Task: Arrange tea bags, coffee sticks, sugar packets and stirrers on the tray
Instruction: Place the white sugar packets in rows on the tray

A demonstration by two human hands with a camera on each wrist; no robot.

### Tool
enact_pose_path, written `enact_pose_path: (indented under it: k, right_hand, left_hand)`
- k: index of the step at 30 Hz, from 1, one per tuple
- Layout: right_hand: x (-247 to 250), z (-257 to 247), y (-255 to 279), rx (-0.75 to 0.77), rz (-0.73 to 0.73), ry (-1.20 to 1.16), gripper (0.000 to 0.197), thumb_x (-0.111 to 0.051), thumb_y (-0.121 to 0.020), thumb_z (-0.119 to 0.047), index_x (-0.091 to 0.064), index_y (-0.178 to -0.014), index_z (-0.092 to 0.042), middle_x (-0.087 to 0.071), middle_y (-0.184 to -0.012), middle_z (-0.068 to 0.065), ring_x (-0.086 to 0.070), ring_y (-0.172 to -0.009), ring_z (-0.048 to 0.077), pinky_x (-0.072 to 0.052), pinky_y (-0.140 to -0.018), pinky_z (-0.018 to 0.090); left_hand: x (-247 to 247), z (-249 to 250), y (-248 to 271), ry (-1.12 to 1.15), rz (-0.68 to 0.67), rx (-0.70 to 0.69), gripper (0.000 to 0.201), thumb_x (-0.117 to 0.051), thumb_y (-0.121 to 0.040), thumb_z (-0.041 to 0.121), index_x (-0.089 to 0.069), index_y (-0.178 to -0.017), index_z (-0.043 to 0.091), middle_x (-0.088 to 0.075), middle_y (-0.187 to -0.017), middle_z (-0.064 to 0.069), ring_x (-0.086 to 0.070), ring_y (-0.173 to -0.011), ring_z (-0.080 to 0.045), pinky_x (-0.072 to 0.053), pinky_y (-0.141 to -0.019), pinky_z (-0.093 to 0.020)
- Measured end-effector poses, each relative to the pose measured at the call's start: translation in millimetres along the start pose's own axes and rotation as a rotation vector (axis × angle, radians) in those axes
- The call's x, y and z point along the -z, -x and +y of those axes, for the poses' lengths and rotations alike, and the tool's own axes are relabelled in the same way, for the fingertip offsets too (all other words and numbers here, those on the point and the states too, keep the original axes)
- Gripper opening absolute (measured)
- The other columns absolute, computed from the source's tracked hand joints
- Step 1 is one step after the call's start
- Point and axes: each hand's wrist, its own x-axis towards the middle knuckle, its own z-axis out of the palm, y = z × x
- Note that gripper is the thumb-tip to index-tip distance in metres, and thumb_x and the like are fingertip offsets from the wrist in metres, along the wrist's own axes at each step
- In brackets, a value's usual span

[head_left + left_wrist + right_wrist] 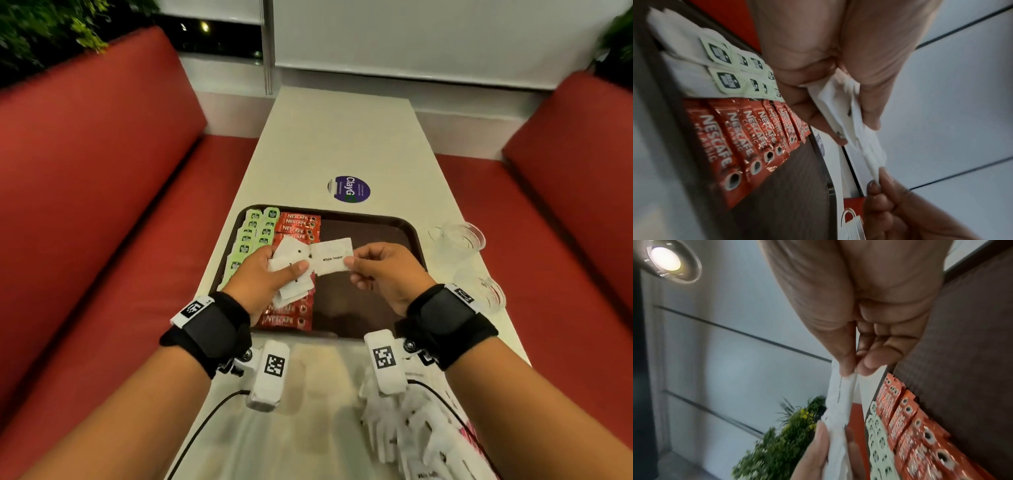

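Note:
A dark brown tray (407, 236) lies on the white table. Green tea bags (251, 236) line its left side and red coffee sticks (299, 224) lie beside them. Above the tray my left hand (270, 274) grips a fanned bunch of white sugar packets (291, 270). My right hand (380, 270) pinches one white sugar packet (332, 257) by its right end, its other end overlapping the bunch. In the left wrist view the bunch of sugar packets (840, 104) sits between thumb and fingers. The right wrist view shows the single sugar packet (840, 395) pinched between thumb and forefinger.
Clear plastic cups (459, 236) (486, 291) lie right of the tray. More white packets (414, 425) are heaped on the table near my right forearm. A round purple sticker (349, 189) lies beyond the tray. Red benches (85, 205) flank the table.

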Motion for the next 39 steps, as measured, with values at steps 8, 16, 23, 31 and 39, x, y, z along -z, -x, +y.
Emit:
enact_pose_path:
  k: [8, 16, 23, 31, 39]
  right_hand:
    - [16.0, 11.0, -130.9, -0.280, 0.186, 0.044, 0.004, -0.060, -0.093, -0.009, -0.061, -0.089, -0.008, -0.055, -0.067, 0.006, -0.047, -0.048, 0.009, -0.037, -0.038, 0.016]
    - [3.9, 12.1, -200.3, -0.467, 0.177, 0.513, 0.025, -0.058, -0.094, -0.023, -0.056, -0.073, -0.010, -0.055, -0.059, 0.003, -0.049, -0.049, 0.011, -0.043, -0.056, 0.023]
    - [11.1, 30.2, -209.6, -0.248, 0.170, 0.483, 0.011, -0.069, -0.083, -0.018, -0.059, -0.080, -0.016, -0.063, -0.075, 0.002, -0.060, -0.056, 0.011, -0.044, -0.040, 0.015]
    - [4.3, 28.5, -213.6, -0.240, 0.197, 0.770, 0.021, -0.068, -0.085, -0.029, -0.058, -0.081, -0.011, -0.069, -0.087, 0.009, -0.067, -0.076, 0.023, -0.057, -0.068, 0.031]
    - [-25.9, -17.6, -149.7, 0.021, -0.135, 0.400, 0.034, -0.060, -0.091, -0.041, -0.066, -0.096, -0.008, -0.065, -0.075, 0.003, -0.053, -0.055, 0.010, -0.044, -0.047, 0.021]
  left_hand:
    - [12.4, 4.4, -68.8, 0.121, 0.103, 0.091, 0.057, -0.082, -0.069, 0.034, -0.058, -0.115, 0.011, -0.070, -0.113, -0.011, -0.067, -0.104, -0.028, -0.052, -0.094, -0.049]
    - [15.4, -5.0, -94.8, 0.249, 0.088, 0.152, 0.032, -0.068, -0.083, 0.016, -0.058, -0.112, 0.010, -0.075, -0.096, -0.008, -0.073, -0.081, -0.020, -0.057, -0.064, -0.033]
    - [17.5, -4.8, -97.0, 0.294, 0.120, 0.200, 0.024, -0.063, -0.089, 0.011, -0.057, -0.112, 0.006, -0.074, -0.098, -0.012, -0.071, -0.084, -0.023, -0.057, -0.068, -0.035]
    - [17.6, -6.7, -98.7, 0.276, 0.108, 0.199, 0.024, -0.057, -0.092, 0.002, -0.055, -0.114, 0.008, -0.073, -0.102, -0.011, -0.070, -0.093, -0.027, -0.056, -0.076, -0.039]
    - [12.2, 4.3, -108.1, 0.273, 0.151, 0.093, 0.037, -0.068, -0.085, 0.007, -0.054, -0.118, 0.013, -0.072, -0.108, -0.014, -0.070, -0.094, -0.029, -0.056, -0.078, -0.045]
